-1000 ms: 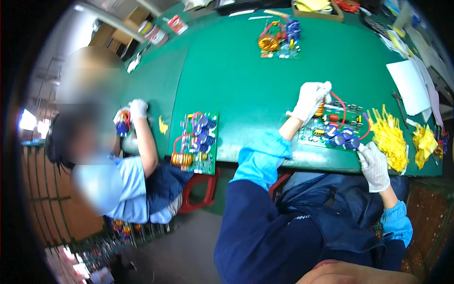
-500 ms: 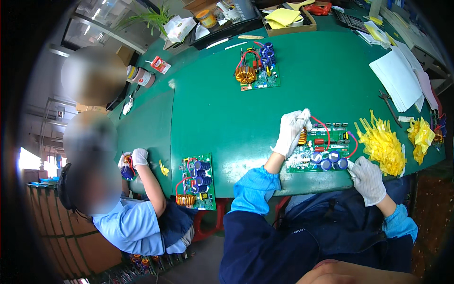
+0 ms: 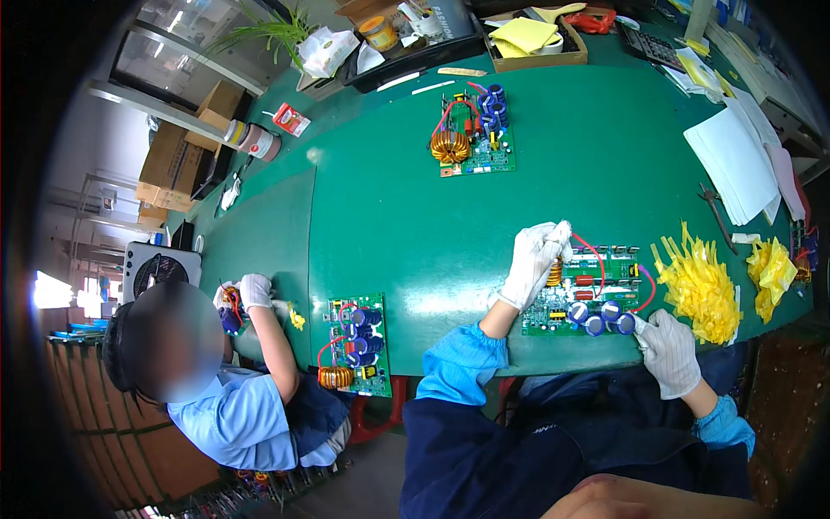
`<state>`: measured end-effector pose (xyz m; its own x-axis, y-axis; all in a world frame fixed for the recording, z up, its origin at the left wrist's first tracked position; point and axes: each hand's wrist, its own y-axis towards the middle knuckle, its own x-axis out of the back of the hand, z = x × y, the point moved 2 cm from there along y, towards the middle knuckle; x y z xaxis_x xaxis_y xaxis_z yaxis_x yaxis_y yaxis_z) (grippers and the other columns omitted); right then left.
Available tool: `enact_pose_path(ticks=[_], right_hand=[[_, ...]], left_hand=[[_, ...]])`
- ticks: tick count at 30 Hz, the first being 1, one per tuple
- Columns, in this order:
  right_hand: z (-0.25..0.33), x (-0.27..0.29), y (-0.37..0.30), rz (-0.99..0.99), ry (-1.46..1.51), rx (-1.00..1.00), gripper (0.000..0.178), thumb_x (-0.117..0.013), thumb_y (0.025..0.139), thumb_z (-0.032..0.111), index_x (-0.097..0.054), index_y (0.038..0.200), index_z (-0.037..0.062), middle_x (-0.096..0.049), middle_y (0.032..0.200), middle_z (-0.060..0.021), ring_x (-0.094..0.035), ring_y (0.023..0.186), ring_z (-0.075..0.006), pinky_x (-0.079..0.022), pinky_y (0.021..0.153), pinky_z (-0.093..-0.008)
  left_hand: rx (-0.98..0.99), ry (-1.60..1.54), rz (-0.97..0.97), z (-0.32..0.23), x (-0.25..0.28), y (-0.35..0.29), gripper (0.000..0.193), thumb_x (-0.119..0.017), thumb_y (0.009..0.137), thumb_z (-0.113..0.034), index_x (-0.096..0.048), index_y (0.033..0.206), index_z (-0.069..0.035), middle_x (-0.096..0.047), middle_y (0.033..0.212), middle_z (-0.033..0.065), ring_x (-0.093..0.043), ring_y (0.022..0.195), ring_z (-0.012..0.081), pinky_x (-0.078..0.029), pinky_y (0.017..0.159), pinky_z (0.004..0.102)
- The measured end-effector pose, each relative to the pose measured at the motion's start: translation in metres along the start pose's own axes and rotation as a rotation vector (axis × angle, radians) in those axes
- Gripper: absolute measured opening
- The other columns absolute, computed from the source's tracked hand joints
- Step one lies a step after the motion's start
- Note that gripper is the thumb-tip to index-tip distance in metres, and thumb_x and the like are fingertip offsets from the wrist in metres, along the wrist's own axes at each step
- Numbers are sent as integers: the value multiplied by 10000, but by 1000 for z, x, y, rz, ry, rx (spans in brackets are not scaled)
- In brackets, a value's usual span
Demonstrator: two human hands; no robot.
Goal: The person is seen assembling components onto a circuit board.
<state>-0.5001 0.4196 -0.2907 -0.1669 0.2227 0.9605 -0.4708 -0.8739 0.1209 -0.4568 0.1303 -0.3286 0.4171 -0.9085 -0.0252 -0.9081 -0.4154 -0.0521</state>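
A green circuit board [image 3: 553, 322] lies before me near the table's front edge. It carries blue capacitors [image 3: 595, 323], red parts, and a red wire [image 3: 596, 251] arching over it. My left hand [image 3: 534, 264], in a white glove, is closed at the board's far left corner, over a copper-wound coil [image 3: 554, 275] that it partly covers; the fingertips meet by the wire's end, and what they pinch is hidden. At the near right corner my right hand [image 3: 671, 353], also gloved, grips the board's edge beside the capacitors.
Yellow strips [image 3: 699, 290] are heaped right of the board, near pliers [image 3: 716, 214] and white paper [image 3: 731, 164]. Similar boards lie at the far middle [image 3: 503, 163] and front left [image 3: 376, 346]. At left, a seated co-worker [image 3: 238, 415] handles a part with blue and red pieces.
The view has shifted slightly, so the table and boards sit lower in the picture. Both my hands keep nearly the same places on the board.
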Motion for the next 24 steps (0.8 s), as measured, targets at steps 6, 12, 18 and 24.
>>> enact_pose_path(ticks=[6, 12, 18, 24], right_hand=[[-4, -6, -1, 13, -48, 28, 265, -645, 832, 118, -676, 1093, 145, -509, 840, -83, -576, 719, -272, -442, 570, -415], [-3, -15, -5, 32, -54, 26, 282, -649, 780, 46, -633, 1056, 102, -500, 851, -128, -566, 735, -343, -431, 569, -456], [-1, -24, -7, -33, -40, 52, 425, -653, 785, 8, -641, 1189, 141, -525, 849, -132, -570, 717, -343, -434, 573, -441], [-8, -28, -6, -13, -90, 30, 300, -647, 825, 62, -667, 1113, 145, -531, 838, -128, -578, 694, -332, -443, 572, -427]], left_hand=[[-21, 44, -37, -2, 0, 2, 400, -551, 1028, -256, -613, 720, -8, -610, 653, 44, -551, 621, 115, -425, 598, 277], [-161, 63, -99, 8, -2, 2, 410, -616, 997, -283, -634, 691, -12, -597, 613, 48, -552, 579, 105, -431, 558, 300], [-346, 261, -227, 14, -4, -5, 457, -555, 994, -288, -612, 604, -57, -599, 611, 119, -600, 601, 303, -452, 603, 444], [-366, 243, -394, -4, -3, -22, 373, -589, 952, -216, -560, 625, -38, -544, 617, 149, -535, 603, 353, -438, 622, 442]])
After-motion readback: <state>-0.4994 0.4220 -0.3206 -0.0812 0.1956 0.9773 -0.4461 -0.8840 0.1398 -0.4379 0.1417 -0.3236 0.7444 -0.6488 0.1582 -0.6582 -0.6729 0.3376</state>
